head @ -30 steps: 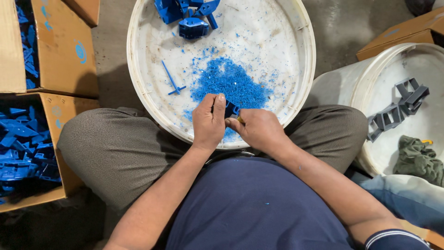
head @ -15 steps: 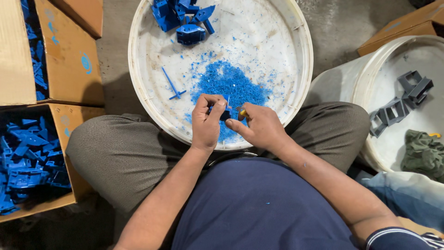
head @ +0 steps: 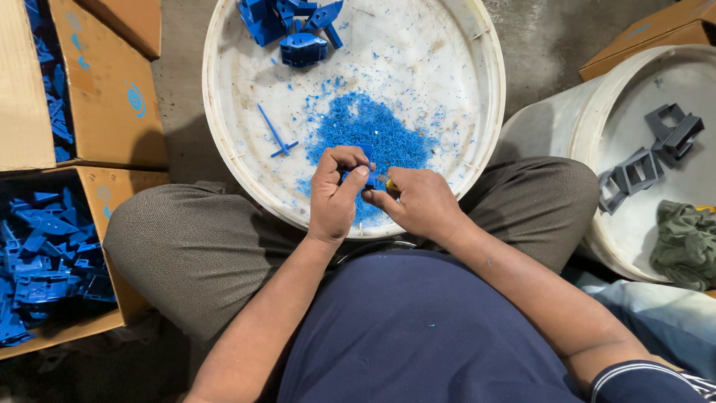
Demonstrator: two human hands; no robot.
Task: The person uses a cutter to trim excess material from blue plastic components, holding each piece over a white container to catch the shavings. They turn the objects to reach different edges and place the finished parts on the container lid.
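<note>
My left hand (head: 335,195) is closed around a small blue plastic part (head: 363,176), held over the near rim of a big white tub (head: 224,160). Touching that part from the right is my right hand (head: 421,201), which grips a small tool with a yellow bit (head: 389,184) showing between the fingers; most of the tool is hidden. Just beyond the hands a heap of blue plastic shavings (head: 373,130) lies on the tub's bottom. Several blue plastic parts (head: 291,30) are piled at the tub's far side, and a thin blue sprue (head: 274,133) lies to the left.
Cardboard boxes with several blue plastic parts stand at my left, one near (head: 45,261) and one farther (head: 97,89). At the right, a second white tub (head: 589,134) holds grey plastic frames (head: 649,153) and a green cloth (head: 682,242). My legs fold around the big tub.
The view has shifted slightly. Both hands stay together at the tub's near rim, with the fingers turning the blue part a little.
</note>
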